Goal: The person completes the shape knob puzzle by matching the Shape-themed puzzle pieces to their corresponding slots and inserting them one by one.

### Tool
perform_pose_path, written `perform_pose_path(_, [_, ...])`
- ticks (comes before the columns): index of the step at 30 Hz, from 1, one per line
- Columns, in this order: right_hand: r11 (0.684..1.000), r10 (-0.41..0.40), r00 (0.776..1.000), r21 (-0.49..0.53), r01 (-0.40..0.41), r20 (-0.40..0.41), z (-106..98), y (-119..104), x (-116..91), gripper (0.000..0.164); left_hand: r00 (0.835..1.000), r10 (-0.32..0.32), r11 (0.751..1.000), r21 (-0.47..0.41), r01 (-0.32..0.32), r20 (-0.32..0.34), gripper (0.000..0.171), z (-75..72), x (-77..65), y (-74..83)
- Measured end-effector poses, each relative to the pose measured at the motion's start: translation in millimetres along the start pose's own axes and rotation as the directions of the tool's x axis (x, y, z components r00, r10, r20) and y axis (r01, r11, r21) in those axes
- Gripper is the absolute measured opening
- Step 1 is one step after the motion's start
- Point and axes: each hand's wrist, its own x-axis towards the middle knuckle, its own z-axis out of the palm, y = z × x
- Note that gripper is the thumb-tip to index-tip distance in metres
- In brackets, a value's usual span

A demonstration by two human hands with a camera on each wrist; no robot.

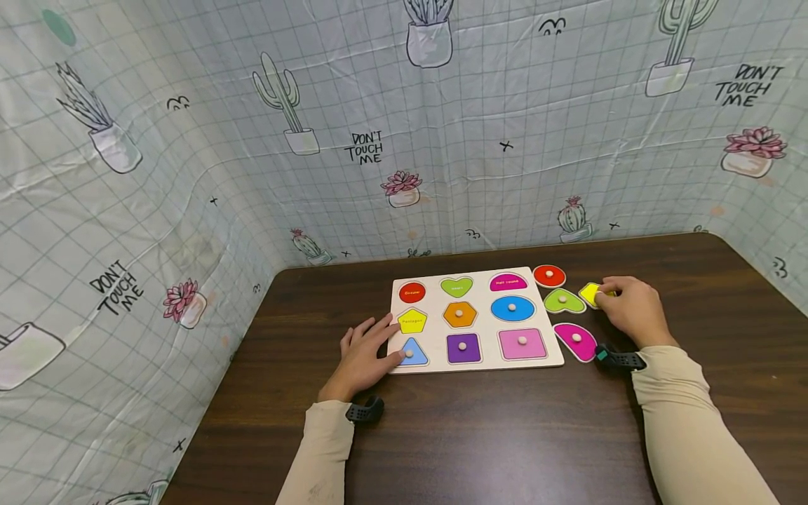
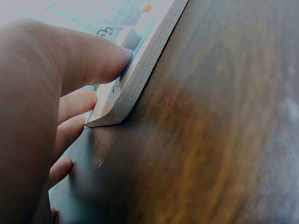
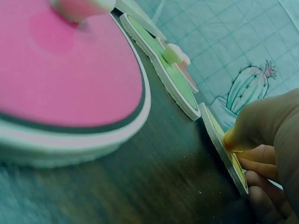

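A white wooden shape puzzle board (image 1: 486,358) lies on the table under my left hand (image 1: 361,358). The left thumb presses the board's near left corner, by the blue triangle piece (image 1: 413,351), and the spread fingers rest along the left edge. Right of the board, my right hand (image 1: 636,308) pinches a yellow pentagon puzzle piece (image 1: 590,293), thumb and fingertips at its middle; its knob is hidden. Close beside that piece lie a green heart piece (image 1: 564,301) and a red circle piece (image 1: 549,275). Nearer the right wrist is a magenta half-round piece (image 3: 70,84).
In the board sit an orange hexagon (image 1: 459,321), a blue oval (image 1: 513,315), a purple square (image 1: 463,354) and a pink rectangle (image 1: 522,351). Recesses for circle, heart, half round and pentagon show bare. A cactus-print cloth (image 1: 480,182) hangs behind the dark wooden table (image 1: 480,442).
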Motion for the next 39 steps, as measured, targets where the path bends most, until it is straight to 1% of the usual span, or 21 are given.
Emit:
perform_pose_path(3, [1.0, 0.013, 1.0, 0.021, -0.012, -0.012, -0.3, -0.7, -0.8, 0.03, 1.0, 0.001, 1.0, 0.001, -0.001, 0.001, 0.063, -0.1, 0.1, 0.1])
perform_pose_path(8, [0.993, 0.085, 0.996, 0.088, -0.082, -0.027, -2.0, -1.7, -3.6, 0.035, 1.0, 0.001, 1.0, 0.0, -0.001, 0.001, 0.063, -0.2, 0.3, 0.2])
perform_pose_path(11, [0.988, 0.11, 0.993, 0.112, -0.106, -0.034, -2.3, -1.8, -4.7, 0.038, 1.0, 0.0, 1.0, -0.003, 0.0, 0.002, 0.063, -0.3, 0.4, 0.3])
perform_pose_path(23, [0.984, 0.113, 0.992, 0.148, -0.103, -0.061, 0.4, -6.4, -4.0, 0.038, 1.0, 0.001, 1.0, 0.0, -0.001, 0.0, 0.063, -0.1, 0.1, 0.1])
perform_pose_path(28, [0.982, 0.094, 0.993, 0.172, -0.081, -0.069, 1.1, -10.9, -4.6, 0.038, 1.0, 0.002, 1.0, -0.006, -0.002, 0.0, 0.063, -0.5, 0.3, 0.3])
perform_pose_path(31, [0.971, 0.099, 0.994, 0.222, -0.085, -0.051, 2.0, -14.9, -4.7, 0.041, 1.0, 0.001, 1.0, -0.004, -0.001, -0.001, 0.063, -0.2, 0.4, 0.1])
perform_pose_path(36, [0.934, 0.121, 0.993, 0.337, -0.117, 0.009, 5.4, -23.2, -5.3, 0.048, 1.0, -0.001, 1.0, 0.005, 0.001, -0.003, 0.064, 0.8, 0.5, -0.5])
perform_pose_path(39, [0.917, 0.12, 0.992, 0.379, -0.122, 0.029, 8.4, -28.0, -5.8, 0.05, 1.0, 0.0, 1.0, 0.003, 0.0, -0.005, 0.063, 0.9, 0.4, -0.5])
